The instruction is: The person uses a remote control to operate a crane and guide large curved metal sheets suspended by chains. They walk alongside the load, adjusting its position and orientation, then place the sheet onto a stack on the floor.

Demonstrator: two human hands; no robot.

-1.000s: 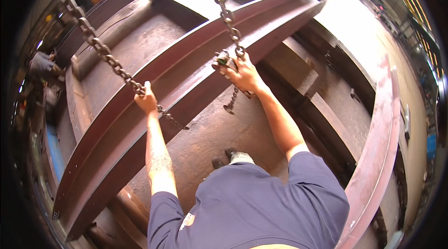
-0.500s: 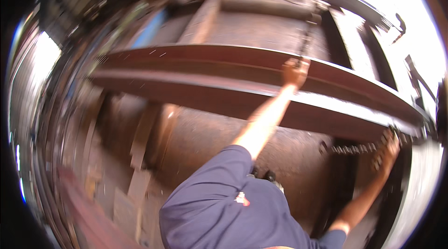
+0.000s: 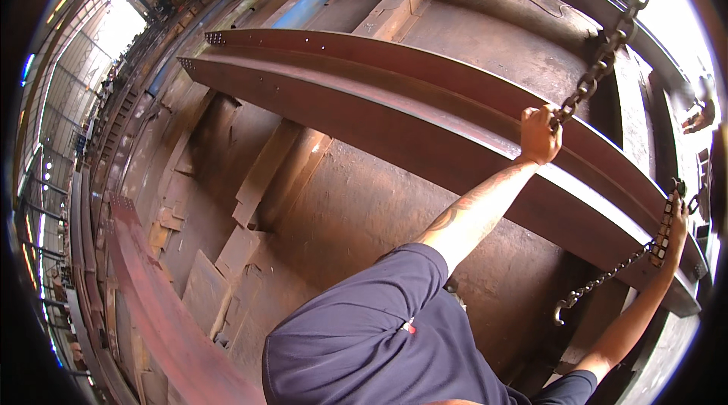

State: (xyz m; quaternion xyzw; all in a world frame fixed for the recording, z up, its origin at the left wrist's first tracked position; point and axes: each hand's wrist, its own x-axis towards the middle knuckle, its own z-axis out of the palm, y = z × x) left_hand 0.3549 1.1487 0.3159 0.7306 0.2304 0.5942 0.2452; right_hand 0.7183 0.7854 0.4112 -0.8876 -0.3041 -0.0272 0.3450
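A long reddish-brown steel beam with a channel-like profile (image 3: 364,117) runs across in front of me, with bolt holes at its far left end. My left hand (image 3: 540,134) is closed round a heavy chain (image 3: 588,85) just above the beam; the chain rises to the upper right. At the beam's right end my right hand (image 3: 679,229) is closed against a second bunch of chain (image 3: 662,232), its fingers partly hidden by the links. From there a thinner chain length (image 3: 607,276) hangs down to the left, ending in a hook (image 3: 560,312).
Another red beam (image 3: 152,299) lies at the lower left. Rusty plates and offcuts (image 3: 235,253) lie below the long beam. A blue steel piece (image 3: 307,3) is at the back. What looks like another person's hand (image 3: 699,113) shows at the right edge.
The view has turned, so the beam now slopes more steeply down to the right. Both hands appear farther right, still at the chains. More of the upper chain shows.
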